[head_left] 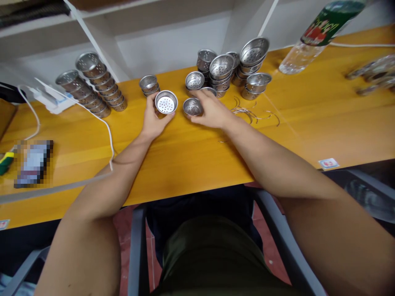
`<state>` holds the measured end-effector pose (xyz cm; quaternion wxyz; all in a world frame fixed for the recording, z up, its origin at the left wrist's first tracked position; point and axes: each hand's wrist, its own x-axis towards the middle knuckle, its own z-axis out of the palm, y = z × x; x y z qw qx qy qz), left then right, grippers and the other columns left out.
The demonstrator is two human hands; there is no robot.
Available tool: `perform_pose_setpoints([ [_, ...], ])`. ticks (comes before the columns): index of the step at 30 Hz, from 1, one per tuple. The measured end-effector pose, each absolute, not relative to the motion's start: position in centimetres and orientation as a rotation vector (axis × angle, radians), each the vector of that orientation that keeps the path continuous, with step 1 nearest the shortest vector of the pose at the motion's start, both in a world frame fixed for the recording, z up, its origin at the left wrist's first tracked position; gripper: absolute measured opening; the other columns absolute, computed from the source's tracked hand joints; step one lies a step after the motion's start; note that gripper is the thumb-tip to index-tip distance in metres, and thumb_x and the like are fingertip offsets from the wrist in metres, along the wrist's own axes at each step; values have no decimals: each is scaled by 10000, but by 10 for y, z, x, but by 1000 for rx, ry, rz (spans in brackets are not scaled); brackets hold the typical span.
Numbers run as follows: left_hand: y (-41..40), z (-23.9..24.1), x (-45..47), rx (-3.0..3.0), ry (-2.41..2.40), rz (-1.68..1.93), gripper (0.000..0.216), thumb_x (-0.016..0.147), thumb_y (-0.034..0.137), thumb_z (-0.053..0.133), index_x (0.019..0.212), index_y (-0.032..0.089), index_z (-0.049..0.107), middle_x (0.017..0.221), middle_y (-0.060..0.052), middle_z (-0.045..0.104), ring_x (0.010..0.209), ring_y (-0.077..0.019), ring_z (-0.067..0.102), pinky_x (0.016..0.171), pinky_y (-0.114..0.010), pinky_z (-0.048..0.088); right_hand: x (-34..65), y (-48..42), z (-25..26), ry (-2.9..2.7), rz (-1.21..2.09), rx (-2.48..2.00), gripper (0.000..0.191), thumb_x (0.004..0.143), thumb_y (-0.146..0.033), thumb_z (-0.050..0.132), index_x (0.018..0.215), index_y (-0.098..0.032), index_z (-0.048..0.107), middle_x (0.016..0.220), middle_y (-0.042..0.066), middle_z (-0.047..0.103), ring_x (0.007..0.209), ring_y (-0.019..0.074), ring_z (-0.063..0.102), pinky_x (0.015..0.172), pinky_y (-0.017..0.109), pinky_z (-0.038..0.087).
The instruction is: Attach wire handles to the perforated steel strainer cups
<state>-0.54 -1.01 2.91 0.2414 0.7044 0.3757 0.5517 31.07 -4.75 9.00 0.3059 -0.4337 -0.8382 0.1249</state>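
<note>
My left hand (154, 118) is closed round a small metal cup with a perforated bottom (166, 102), its open top facing me. Just to the right, my right hand (211, 109) has its fingers wrapped round a second perforated metal cup (192, 107), low over the table. Behind my left hand stands a short stack of the same cups (149, 84). Several more cups and stacks (221, 68) crowd together behind my right hand, partly hidden by it. A pair of nested cups (258, 83) stands at the right of that group.
Two tall leaning cup stacks (98, 78) stand at the left. Near them are a white cable (108, 127), a power strip (57, 102) and a blurred-out phone (33, 163). Thin wire scraps (249, 115) lie right of my right hand. A plastic bottle (308, 47) stands at the back right.
</note>
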Motion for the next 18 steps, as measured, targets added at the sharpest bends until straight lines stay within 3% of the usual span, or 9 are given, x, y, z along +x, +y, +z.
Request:
perform_pose_setpoints([
  [4,-12,28,-4,1957,977,1484,1137,846,913,1145,1636,337,565,1720,-161,708,1708,-428,734,1537,-645,574,304,-50,87,-2228,324,-1189,952,1017,-473,944,1857,-132,655,1849,306,715,1779,594,634,1537,784,483],
  [11,-14,30,-2,1925,1051,1448,1102,870,822,1186,1650,331,582,1738,-165,719,1757,-441,719,1555,-649,572,302,-50,84,-2240,361,-1201,853,1036,-503,946,1781,-164,704,1795,300,758,1732,608,675,1482,822,536],
  [18,-18,34,1,1898,1080,1448,1099,852,817,1200,1633,332,596,1740,-160,724,1764,-445,720,1567,-663,569,299,-57,91,-2238,362,-1161,839,1066,-730,992,1685,-207,773,1710,271,786,1673,635,697,1423,881,572],
])
